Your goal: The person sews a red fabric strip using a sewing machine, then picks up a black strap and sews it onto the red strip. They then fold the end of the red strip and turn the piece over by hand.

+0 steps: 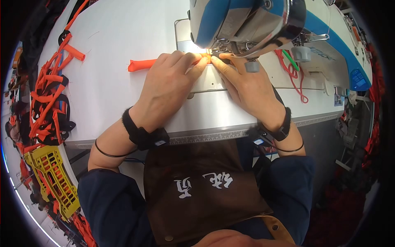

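An orange fabric strip lies across the plate of the sewing machine, its rolled end sticking out to the left. My left hand is closed on the strip, thumb and fingertips pressed together just left of the lit needle area. Fingers of my right hand press down on the strip right beside the needle, under the machine head. The two thumbs nearly meet in front of the presser foot. The needle tip itself is hard to make out.
At the table's left edge hangs a pile of orange and black strips, above a yellow plastic basket. Right of the needle lie a red cord and a green stick. A ruler tape runs along the front edge.
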